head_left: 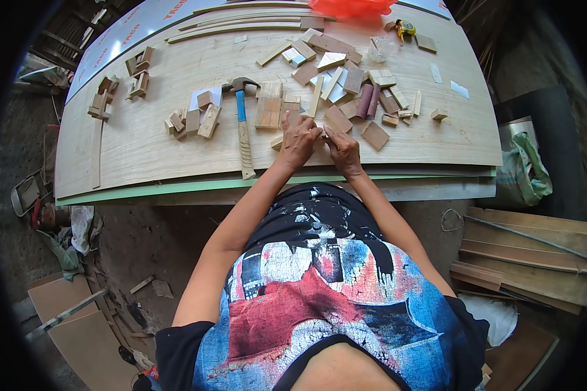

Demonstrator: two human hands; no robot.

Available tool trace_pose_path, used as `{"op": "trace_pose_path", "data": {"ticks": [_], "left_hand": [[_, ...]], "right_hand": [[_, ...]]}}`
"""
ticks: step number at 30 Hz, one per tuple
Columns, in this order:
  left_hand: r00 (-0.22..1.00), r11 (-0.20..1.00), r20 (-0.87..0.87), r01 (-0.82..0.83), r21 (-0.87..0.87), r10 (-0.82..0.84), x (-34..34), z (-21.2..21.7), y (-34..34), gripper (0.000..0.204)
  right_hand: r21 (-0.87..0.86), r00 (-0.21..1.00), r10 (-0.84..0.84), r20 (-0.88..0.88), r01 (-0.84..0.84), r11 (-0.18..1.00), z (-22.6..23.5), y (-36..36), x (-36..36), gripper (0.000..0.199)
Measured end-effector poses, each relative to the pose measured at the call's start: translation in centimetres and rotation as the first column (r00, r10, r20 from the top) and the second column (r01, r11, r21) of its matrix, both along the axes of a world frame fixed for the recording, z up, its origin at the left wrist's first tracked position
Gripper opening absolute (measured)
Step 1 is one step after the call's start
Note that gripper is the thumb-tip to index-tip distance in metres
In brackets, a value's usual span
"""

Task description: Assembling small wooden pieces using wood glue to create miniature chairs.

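Both of my hands meet over the near middle of the wooden board tabletop [176, 153]. My left hand [299, 138] and my right hand [343, 147] pinch at a small pale piece between their fingertips; it is mostly hidden, so its kind is unclear. Just beyond the left hand lie wooden blocks [269, 107], set close together. To the left of these rests a claw hammer [243, 127] with a blue and pale handle, its head pointing away from me. Right of my hands are a loose brown wood block [375, 135] and two dark red cylinders [368, 101].
Several small wood offcuts [332, 62] are heaped beyond my hands. Assembled little wood pieces [103, 98] stand at the left. Long strips [241, 21], a red plastic bag [352, 8] and a tape measure [405, 28] lie at the far side. Planks [528, 254] are stacked at lower right.
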State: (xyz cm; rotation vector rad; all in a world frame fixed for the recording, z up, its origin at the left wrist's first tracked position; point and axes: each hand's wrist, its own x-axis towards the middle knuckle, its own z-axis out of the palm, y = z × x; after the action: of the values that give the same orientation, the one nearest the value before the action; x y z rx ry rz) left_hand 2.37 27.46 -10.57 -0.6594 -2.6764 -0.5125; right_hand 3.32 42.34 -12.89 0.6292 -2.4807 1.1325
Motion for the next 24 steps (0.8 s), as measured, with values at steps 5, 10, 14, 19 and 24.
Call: {"op": "trace_pose_path", "data": {"ticks": [5,10,14,19,24], "left_hand": [[1.0,1.0,-0.003,-0.002,0.007,0.002,0.0,0.2,0.1,0.004],[0.999,1.0,0.031,-0.014,-0.006,0.015,0.1,0.4,0.1,0.006],[1.0,1.0,-0.002,-0.019,0.024,0.019,0.2,0.2,0.2,0.009],[1.0,1.0,0.015,-0.018,0.015,0.017,0.2,0.2,0.2,0.011],[1.0,1.0,0.013,0.001,0.027,-0.001,0.1,0.1,0.2,0.009]], "right_hand": [[-0.017,1.0,0.003,-0.002,-0.003,1.0,-0.1,0.0,-0.1,0.031],[-0.057,0.999,0.028,-0.023,-0.03,0.998,-0.2,0.3,-0.4,0.029],[-0.097,0.999,0.028,0.019,-0.026,0.995,0.4,0.1,-0.3,0.025],[-0.123,0.994,0.044,0.102,-0.032,0.992,0.5,0.1,-0.6,0.019],[-0.168,0.98,0.043,0.196,-0.01,0.986,1.1,0.0,-0.8,0.016]]}}
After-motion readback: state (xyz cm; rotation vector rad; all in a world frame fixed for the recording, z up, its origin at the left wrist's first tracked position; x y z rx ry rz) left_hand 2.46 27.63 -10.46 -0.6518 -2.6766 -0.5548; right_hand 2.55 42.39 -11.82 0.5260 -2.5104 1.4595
